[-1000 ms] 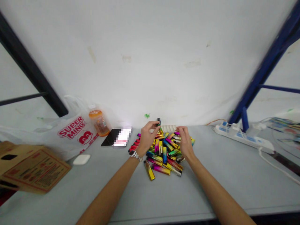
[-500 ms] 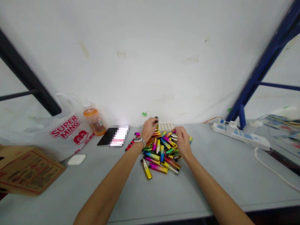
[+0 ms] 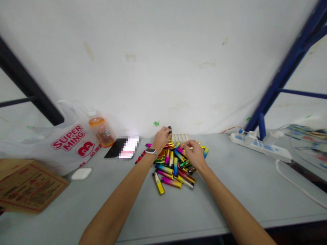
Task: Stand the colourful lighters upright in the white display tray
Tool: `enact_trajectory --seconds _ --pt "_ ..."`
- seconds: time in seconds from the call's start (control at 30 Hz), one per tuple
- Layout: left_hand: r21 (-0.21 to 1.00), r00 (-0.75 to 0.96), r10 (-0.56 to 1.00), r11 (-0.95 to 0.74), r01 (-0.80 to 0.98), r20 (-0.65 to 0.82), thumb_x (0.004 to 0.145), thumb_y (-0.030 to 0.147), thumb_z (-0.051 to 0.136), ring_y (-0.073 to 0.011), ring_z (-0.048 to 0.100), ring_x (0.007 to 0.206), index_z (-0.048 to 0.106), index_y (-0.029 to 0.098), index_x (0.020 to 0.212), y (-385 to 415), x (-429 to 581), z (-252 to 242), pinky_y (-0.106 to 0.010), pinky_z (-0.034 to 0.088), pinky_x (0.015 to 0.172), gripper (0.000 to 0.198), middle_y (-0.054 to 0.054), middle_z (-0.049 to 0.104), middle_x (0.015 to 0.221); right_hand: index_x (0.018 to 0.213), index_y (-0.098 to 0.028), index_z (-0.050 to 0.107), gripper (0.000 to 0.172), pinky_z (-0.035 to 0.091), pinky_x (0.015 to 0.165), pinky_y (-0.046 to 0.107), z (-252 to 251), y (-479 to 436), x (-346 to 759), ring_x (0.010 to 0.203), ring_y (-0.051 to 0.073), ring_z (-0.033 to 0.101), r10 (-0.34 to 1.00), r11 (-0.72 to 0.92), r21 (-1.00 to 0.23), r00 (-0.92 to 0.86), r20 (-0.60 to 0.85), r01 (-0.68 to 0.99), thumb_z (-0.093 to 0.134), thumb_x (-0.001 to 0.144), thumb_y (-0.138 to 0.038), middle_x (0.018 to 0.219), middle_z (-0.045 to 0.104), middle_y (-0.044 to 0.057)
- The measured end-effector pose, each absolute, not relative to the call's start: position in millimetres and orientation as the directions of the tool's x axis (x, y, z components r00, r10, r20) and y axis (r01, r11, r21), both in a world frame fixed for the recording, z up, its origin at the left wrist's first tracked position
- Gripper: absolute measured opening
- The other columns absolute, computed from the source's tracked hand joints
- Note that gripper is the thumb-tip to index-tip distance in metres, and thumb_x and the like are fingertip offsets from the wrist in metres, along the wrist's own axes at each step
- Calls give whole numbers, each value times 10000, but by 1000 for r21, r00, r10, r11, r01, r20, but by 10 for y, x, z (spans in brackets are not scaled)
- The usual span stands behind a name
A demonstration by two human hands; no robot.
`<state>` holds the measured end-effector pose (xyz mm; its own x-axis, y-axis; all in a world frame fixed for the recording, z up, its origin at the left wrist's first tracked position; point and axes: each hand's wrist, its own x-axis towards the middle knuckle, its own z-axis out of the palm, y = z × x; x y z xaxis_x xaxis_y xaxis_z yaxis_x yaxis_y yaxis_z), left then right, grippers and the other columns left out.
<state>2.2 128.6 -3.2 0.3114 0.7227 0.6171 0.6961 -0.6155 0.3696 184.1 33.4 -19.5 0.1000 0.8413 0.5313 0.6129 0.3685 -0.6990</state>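
Observation:
A heap of shiny multicoloured lighters (image 3: 176, 165) lies on the grey table (image 3: 230, 190). My left hand (image 3: 160, 137), with a watch on its wrist, is closed round a dark-topped lighter (image 3: 170, 129) at the far edge of the heap, beside a white tray (image 3: 181, 137). My right hand (image 3: 195, 154) rests on the right side of the heap, fingers curled and pinching among the lighters; what it grips is hidden.
Left of the heap are a phone (image 3: 122, 148), an orange drink bottle (image 3: 100, 129), a white plastic bag (image 3: 61, 144), a white case (image 3: 81, 174) and a cardboard box (image 3: 28, 187). A white power strip (image 3: 258, 147) and cable lie right, by a blue frame (image 3: 278, 81).
My left hand carried its lighter back and down toward the tray. My right hand shifted left over the heap. The view drifted slightly.

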Motion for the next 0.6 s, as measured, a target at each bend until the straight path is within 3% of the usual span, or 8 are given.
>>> enact_trajectory --seconds 0.13,0.3,0.47,0.6 --pt "186 359 696 -577 796 623 927 263 497 -184 598 932 673 202 1059 1180 24 10 -312 517 846 228 -68 588 1057 753 -187 661 140 360 799 319 -174 301 1866 865 208 541 904 231 -581 49 426 780 542 807 -236 826 627 61" --pt "12 416 669 -536 844 616 909 224 480 -226 542 978 647 198 1105 1110 24 47 -360 488 857 258 -95 567 1088 804 -224 730 168 313 833 371 -94 238 1889 980 264 522 959 83 -459 54 277 885 609 783 -339 921 647 86" --pt "50 356 661 -512 858 660 911 250 489 -240 529 979 595 183 1173 1026 63 70 -373 472 850 291 -105 565 1088 834 -232 756 215 293 853 396 -66 257 1890 1015 289 515 973 83 -409 13 228 909 633 778 -400 961 645 106" --pt "196 273 644 -559 805 715 927 259 479 -229 538 992 617 182 1062 806 83 68 -367 468 888 208 -91 561 1036 809 -231 760 216 291 850 405 -82 290 1888 998 296 528 975 87 -407 7 223 909 640 770 -405 960 657 112"
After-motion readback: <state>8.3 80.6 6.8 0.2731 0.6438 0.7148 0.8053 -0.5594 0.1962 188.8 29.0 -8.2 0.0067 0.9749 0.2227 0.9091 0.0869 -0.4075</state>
